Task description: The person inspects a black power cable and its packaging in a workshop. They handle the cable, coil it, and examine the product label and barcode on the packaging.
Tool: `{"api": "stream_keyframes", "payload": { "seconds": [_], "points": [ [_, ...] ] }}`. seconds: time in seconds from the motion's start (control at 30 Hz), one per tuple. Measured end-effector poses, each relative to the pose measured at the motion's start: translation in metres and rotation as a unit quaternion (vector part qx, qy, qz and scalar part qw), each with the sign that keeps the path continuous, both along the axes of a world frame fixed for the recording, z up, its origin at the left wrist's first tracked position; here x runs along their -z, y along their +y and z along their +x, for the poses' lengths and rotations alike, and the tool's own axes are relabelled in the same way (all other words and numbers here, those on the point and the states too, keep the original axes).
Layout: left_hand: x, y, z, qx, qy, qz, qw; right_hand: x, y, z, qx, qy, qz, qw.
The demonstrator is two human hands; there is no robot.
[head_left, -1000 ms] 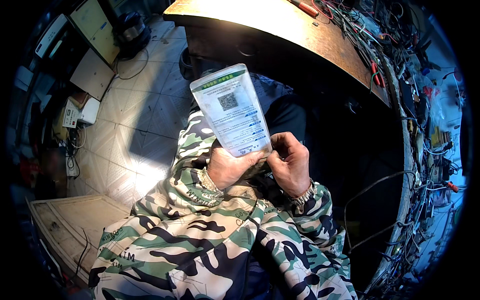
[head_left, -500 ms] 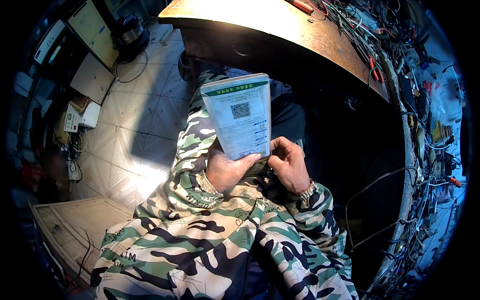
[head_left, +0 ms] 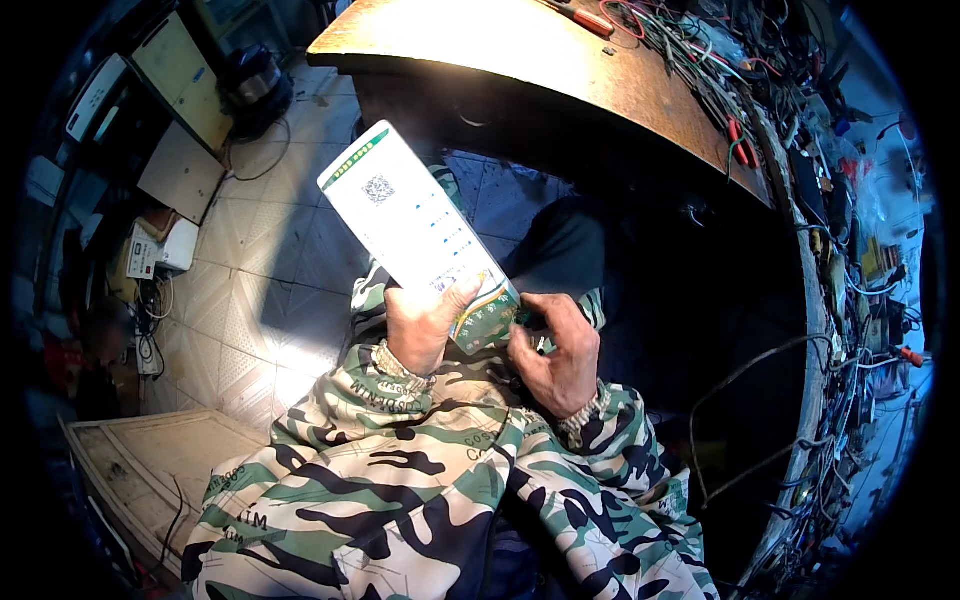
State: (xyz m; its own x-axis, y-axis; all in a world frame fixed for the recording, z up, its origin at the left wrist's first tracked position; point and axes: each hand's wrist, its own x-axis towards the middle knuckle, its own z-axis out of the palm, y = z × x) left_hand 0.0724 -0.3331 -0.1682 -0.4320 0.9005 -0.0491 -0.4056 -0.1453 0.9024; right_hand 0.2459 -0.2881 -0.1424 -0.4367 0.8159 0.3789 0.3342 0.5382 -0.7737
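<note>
A flat white packet (head_left: pixel 410 230) with green trim and a small square code patch tilts up to the left over my lap. My left hand (head_left: pixel 420 325) grips its lower part, thumb across the face. My right hand (head_left: pixel 555 350) pinches the packet's bottom green edge from the right. Both forearms wear camouflage sleeves (head_left: pixel 420 470), with a watch band (head_left: pixel 585 412) on the right wrist. The packet's lower end is partly hidden by my fingers.
A curved wooden workbench (head_left: pixel 560 60) arcs across the top and right, strewn with tangled wires (head_left: pixel 800 130) and red-handled tools (head_left: pixel 590 20). Pale tiled floor (head_left: pixel 260 290) lies left, with flat boards (head_left: pixel 180 170), a white box (head_left: pixel 160 250) and a wooden pallet (head_left: pixel 140 470).
The packet has swung from upright and facing me to leaning up-left. My left hand now holds it further up, and my right hand has slid to its bottom edge.
</note>
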Motion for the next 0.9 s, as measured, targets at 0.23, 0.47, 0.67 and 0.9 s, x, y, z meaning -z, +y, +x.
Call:
{"api": "stream_keyframes", "payload": {
  "seconds": [0.23,0.47,0.67,0.9],
  "points": [
    [0.009,0.001,-0.012,0.101,-0.147,0.025,0.984,0.006,0.022,0.01,-0.123,0.135,-0.37,0.911],
    [-0.002,0.0,-0.015,0.163,-0.106,-0.008,0.981,-0.005,0.033,0.01,-0.136,0.134,-0.383,0.903],
    [-0.001,0.002,-0.015,0.209,0.002,0.028,0.978,-0.022,0.065,-0.023,-0.161,0.184,-0.312,0.918],
    [-0.001,0.0,-0.024,0.25,0.109,-0.06,0.96,-0.013,0.064,-0.032,-0.174,0.268,-0.363,0.875]
  ]
}}
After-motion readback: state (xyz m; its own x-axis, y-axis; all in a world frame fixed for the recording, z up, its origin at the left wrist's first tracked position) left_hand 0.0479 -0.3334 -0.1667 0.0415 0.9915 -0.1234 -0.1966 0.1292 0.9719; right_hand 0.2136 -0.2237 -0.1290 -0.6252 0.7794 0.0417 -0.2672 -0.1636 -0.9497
